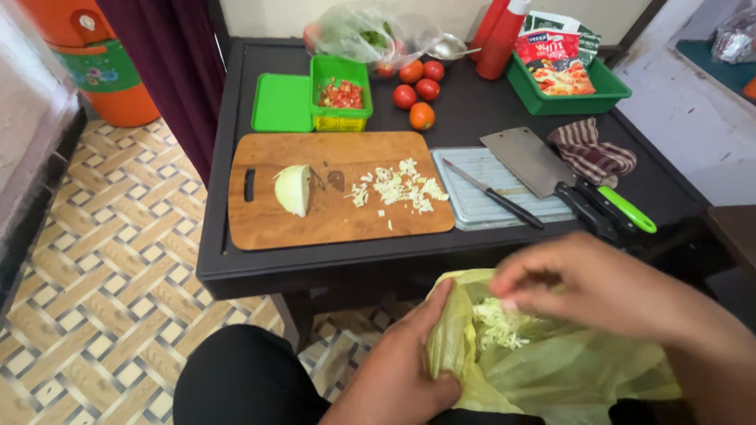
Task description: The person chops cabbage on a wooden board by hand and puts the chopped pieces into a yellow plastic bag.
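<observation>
Yellow-green plastic bag (pixel 551 370) is being gripped at its rim by the left hand (pixel 409 370) in the lap, mouth kept open, while shredded cabbage (pixel 500 327) is being pinched inside by the right hand (pixel 583 283), below the table edge (pixel 315 271).

Left hand (pixel 402 370) is gripping the edge of a yellow plastic bag (pixel 567 374) down on the lap, and the right hand (pixel 594 283) is right over the opening with fingertips pinched above the shredded cabbage (pixel 498 324) inside. Beyond both hands on the dark worktop (pixel 472 110) sits a wooden cutting board (pixel 315 216) with a cabbage wedge (pixel 294 189) and chopped bits (pixel 398 189). Just past the right hand there's a cleaver (pixel 529 161) and a knife (pixel 492 193).
</observation>
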